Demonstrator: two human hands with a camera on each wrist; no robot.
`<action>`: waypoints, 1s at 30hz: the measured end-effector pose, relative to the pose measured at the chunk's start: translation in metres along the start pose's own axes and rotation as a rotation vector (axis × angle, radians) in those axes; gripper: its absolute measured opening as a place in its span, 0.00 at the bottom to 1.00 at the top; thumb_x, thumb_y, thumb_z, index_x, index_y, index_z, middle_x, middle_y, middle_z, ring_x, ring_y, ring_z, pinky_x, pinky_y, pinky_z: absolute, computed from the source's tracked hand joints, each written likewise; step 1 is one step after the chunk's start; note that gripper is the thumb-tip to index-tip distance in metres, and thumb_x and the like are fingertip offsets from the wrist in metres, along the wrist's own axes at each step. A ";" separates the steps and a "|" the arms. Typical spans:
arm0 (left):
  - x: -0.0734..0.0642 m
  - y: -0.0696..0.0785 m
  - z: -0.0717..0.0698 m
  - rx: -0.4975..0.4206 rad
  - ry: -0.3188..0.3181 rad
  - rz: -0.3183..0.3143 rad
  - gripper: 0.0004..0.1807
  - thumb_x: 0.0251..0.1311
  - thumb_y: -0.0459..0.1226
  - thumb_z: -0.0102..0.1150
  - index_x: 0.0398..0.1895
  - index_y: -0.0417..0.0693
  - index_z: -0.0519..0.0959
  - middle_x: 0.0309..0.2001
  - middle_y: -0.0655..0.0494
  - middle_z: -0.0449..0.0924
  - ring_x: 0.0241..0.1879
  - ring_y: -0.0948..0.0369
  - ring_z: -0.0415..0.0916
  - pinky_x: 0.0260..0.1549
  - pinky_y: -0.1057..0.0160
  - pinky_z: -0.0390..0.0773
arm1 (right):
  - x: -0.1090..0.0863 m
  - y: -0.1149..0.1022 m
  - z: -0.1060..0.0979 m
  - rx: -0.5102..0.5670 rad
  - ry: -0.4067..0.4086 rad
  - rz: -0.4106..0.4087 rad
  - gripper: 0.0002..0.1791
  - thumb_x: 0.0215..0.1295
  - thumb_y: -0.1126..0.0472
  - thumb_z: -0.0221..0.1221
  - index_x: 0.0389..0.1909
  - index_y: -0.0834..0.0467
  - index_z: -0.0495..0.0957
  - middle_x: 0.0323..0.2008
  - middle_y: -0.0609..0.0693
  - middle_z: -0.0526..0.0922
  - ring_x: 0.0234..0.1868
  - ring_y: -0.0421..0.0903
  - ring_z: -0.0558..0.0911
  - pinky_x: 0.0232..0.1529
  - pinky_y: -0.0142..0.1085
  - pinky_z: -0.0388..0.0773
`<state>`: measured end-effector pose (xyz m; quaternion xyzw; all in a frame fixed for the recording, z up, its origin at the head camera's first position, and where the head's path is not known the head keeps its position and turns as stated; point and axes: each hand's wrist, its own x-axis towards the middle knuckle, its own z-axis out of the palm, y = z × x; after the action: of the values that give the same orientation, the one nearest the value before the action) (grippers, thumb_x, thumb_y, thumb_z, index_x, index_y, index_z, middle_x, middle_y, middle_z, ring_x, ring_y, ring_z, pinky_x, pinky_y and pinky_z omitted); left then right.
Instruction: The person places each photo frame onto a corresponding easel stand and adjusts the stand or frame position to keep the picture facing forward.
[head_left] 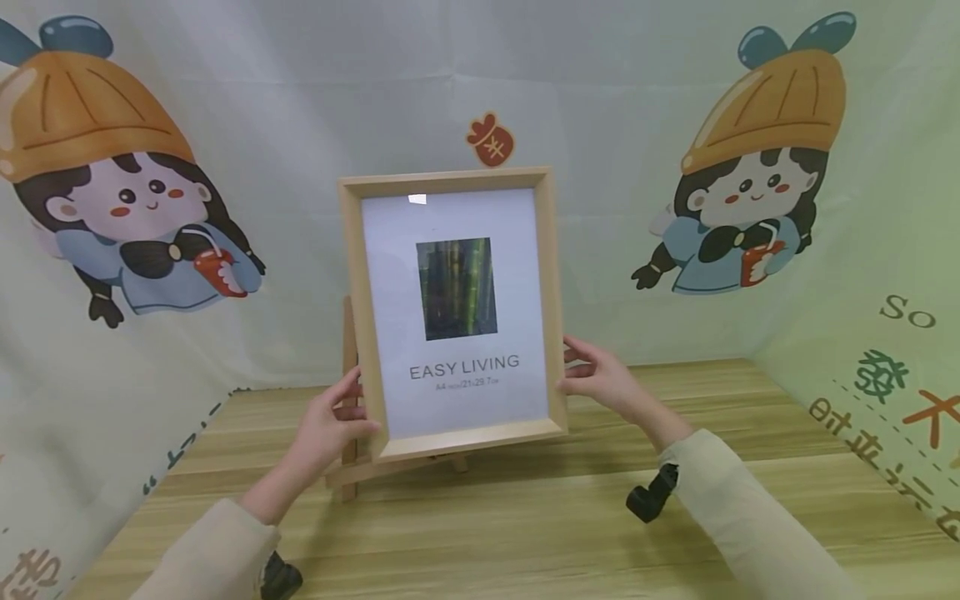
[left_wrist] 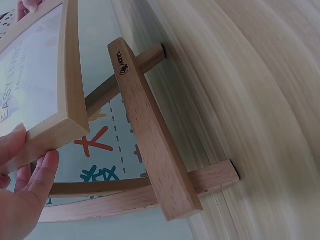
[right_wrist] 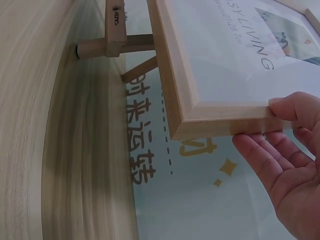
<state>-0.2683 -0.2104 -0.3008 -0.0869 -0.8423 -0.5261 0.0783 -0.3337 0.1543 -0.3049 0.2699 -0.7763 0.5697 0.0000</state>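
A light wooden picture frame (head_left: 555, 300) with a white "EASY LIVING" sheet and a small bamboo picture is held upright between both hands. My left hand (head_left: 330, 425) grips its left side near the lower corner, thumb in front and fingers behind. On the opposite side my right hand (head_left: 603, 379) pinches the edge, a bit higher. Behind the frame stands a small wooden easel (head_left: 348, 475), mostly hidden by it. In the left wrist view the easel's ledge (left_wrist: 150, 135) sits apart from the frame's lower edge. The right wrist view shows the frame's corner (right_wrist: 182, 122) raised above the table.
The easel stands on a wood-grain table (head_left: 525, 533). A pale curtain (head_left: 615, 100) printed with cartoon figures and lettering encloses the back and sides. Black wrist devices (head_left: 651, 496) stick out below the sleeves.
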 end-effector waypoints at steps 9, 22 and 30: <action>-0.003 -0.005 -0.009 -0.012 0.020 0.009 0.46 0.49 0.22 0.60 0.70 0.41 0.48 0.55 0.37 0.65 0.43 0.61 0.74 0.39 0.72 0.78 | 0.004 -0.006 0.009 0.016 -0.013 -0.009 0.40 0.55 0.72 0.57 0.68 0.66 0.50 0.50 0.68 0.70 0.49 0.58 0.76 0.46 0.40 0.79; -0.010 -0.009 -0.019 -0.032 0.018 0.013 0.45 0.51 0.22 0.58 0.70 0.39 0.46 0.56 0.34 0.64 0.39 0.68 0.73 0.37 0.72 0.78 | 0.013 -0.007 0.021 -0.013 -0.020 -0.030 0.39 0.55 0.73 0.58 0.68 0.67 0.52 0.48 0.68 0.71 0.48 0.58 0.77 0.46 0.42 0.79; -0.012 -0.014 -0.026 -0.022 0.032 -0.006 0.46 0.51 0.22 0.59 0.71 0.42 0.46 0.56 0.36 0.63 0.39 0.70 0.73 0.37 0.72 0.78 | 0.018 -0.008 0.029 -0.003 -0.029 -0.033 0.40 0.54 0.73 0.58 0.68 0.66 0.52 0.48 0.68 0.71 0.47 0.58 0.78 0.46 0.42 0.79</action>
<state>-0.2592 -0.2408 -0.3045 -0.0767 -0.8354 -0.5369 0.0891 -0.3373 0.1193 -0.3024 0.2907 -0.7726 0.5644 -0.0015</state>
